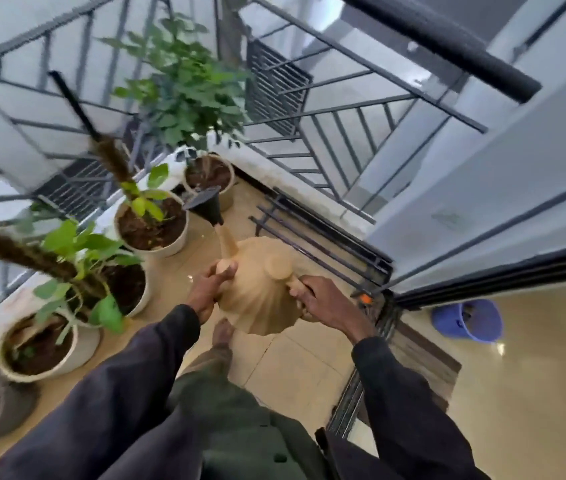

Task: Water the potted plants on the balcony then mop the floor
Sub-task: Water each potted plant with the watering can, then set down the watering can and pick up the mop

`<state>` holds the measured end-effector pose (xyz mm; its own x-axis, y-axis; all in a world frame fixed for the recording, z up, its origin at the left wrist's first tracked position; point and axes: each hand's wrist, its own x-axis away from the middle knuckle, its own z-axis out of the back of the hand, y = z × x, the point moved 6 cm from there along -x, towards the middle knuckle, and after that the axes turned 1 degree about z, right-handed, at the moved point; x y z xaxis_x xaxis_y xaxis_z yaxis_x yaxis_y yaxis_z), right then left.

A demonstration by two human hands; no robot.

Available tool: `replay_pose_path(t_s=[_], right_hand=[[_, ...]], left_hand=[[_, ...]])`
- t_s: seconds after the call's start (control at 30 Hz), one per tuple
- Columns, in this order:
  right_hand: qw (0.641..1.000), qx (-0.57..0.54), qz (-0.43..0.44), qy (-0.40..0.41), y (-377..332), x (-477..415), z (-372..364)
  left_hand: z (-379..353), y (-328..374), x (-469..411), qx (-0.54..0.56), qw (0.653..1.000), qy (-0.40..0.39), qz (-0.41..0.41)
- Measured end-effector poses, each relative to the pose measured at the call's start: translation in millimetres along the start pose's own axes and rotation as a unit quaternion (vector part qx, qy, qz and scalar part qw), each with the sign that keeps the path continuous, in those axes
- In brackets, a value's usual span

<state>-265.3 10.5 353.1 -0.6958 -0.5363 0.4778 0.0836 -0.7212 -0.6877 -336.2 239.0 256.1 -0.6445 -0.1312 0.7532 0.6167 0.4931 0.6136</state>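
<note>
I hold a tan watering can [257, 292] tipped forward over the balcony floor. My left hand [207, 292] grips its top handle and my right hand [323, 301] grips the rear handle. The can's black rose [207, 202] points at the farthest pot [228, 194], and water streams onto that pot's soil beneath a leafy green plant [184, 88]. More potted plants line the left railing: a white pot [174, 245] with a small plant, then a pot [141, 299] and a white pot [82, 353] with broad green leaves on mossy poles.
A grey pot [11, 407] sits at the lower left. Dark metal railing [344, 147] rings the balcony. A low dark rack [312, 233] lies by the sliding door track [351, 403]. Indoors at the right are a blue bucket [468, 320] and a striped mat [427, 362]. My bare foot [222, 336] stands on beige tiles.
</note>
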Motion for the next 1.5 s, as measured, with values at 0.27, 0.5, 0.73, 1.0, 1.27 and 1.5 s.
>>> replay_pose_path(t_s=[0.27,0.5,0.73,1.0,1.27,1.5], right_hand=[[0.989,-0.028,-0.110,0.090,81,-52,61],[0.987,0.002,-0.117,0.106,176,-127,126],[0.988,-0.009,-0.119,0.095,326,-216,179],[0.993,-0.027,-0.101,0.061,457,-325,159],[0.991,-0.016,-0.117,0.059,536,-400,127],[0.993,-0.008,-0.110,0.041,544,-430,111]], left_hand=[[-84,39,-116,-0.116,0.991,-0.060,0.037],[-180,25,-234,-0.105,0.990,-0.018,0.093],[-275,-19,-385,-0.103,0.990,0.005,0.096],[-278,-93,-536,-0.085,0.990,0.020,0.113],[-282,-120,-629,-0.074,0.992,0.020,0.105],[-275,-126,-647,-0.074,0.994,0.020,0.084]])
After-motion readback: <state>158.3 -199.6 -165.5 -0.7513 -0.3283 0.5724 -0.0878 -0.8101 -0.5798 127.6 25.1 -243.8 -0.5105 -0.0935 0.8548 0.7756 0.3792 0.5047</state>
